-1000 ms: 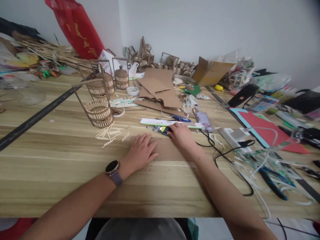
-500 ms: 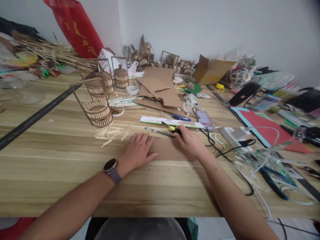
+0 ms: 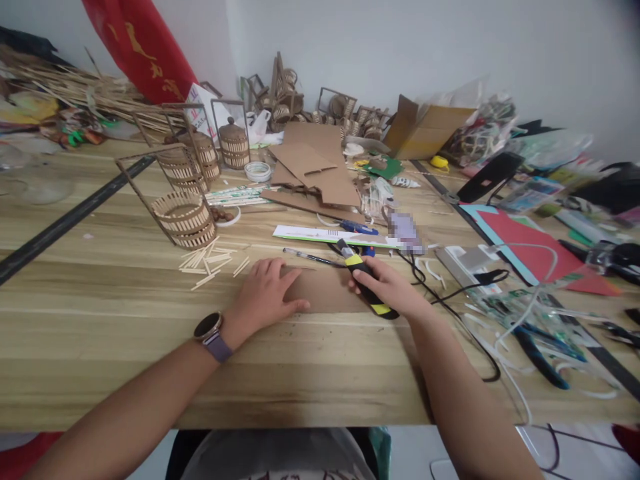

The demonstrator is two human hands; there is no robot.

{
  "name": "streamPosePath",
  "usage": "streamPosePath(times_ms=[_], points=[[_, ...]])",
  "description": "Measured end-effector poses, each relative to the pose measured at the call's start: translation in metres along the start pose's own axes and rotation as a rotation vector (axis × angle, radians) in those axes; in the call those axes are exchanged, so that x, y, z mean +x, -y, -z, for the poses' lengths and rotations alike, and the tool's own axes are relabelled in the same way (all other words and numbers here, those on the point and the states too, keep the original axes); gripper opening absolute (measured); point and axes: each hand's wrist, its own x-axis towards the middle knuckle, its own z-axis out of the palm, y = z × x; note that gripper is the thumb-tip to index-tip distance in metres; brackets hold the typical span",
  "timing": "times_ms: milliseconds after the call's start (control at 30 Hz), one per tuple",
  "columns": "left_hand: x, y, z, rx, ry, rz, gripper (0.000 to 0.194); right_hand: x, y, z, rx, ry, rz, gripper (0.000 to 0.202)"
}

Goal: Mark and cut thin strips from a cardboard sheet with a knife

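Two hands [image 3: 263, 292] [image 3: 393, 285], flat cardboard [image 3: 323, 292], elongated cutter [image 3: 369, 295]

So it's a head cam, worn by the person working, pointed forward and tipped down over the wooden table [image 3: 310, 373]. It sits pretty close in, with the forearms [image 3: 135, 393] coming up from the bottom, left hand [image 3: 267, 293] and right hand [image 3: 387, 283] mid-frame, grey clothing [image 3: 280, 453] at the bottom edge and the pale wall [image 3: 425, 40] up top.

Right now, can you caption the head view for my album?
Right grip holds a utility knife; left grip rests on cardboard.
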Motion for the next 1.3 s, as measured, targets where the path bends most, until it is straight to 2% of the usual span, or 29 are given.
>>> streamPosePath(times_ms=[233, 333, 467, 567, 700, 800, 1033, 1200, 1300], points=[[-0.002, 0.002, -0.004, -0.055, -0.037, 0.013, 0.058, -0.007, -0.003, 0.003, 0.583, 0.048, -0.225, 0.050], [-0.002, 0.002, -0.006, -0.070, -0.063, 0.048, 0.053, -0.007, 0.001, 0.000, 0.785, 0.056, -0.314, 0.047], [-0.002, 0.004, -0.011, -0.059, -0.132, 0.044, 0.048, -0.002, 0.007, -0.002, 0.865, -0.005, -0.350, 0.035], [-0.003, 0.006, -0.014, -0.082, -0.156, -0.008, 0.053, 0.003, 0.006, 0.001, 0.878, -0.105, -0.327, 0.034], [-0.004, 0.006, -0.015, -0.092, -0.054, -0.083, 0.074, 0.006, -0.005, 0.008, 1.006, -0.108, -0.322, 0.023], [-0.004, 0.006, -0.014, -0.091, 0.051, -0.071, 0.080, 0.005, -0.011, 0.011, 1.129, -0.087, -0.318, 0.027], [-0.003, 0.007, -0.009, -0.109, 0.075, -0.099, 0.075, 0.007, -0.006, 0.001, 0.931, -0.147, -0.201, 0.028], [-0.003, 0.006, -0.005, -0.075, 0.105, -0.099, 0.075, 0.008, -0.006, 0.001, 0.914, -0.155, -0.211, 0.017], [-0.004, 0.006, -0.006, -0.085, 0.103, -0.104, 0.075, 0.008, -0.009, 0.002, 0.884, -0.175, -0.221, 0.018]])
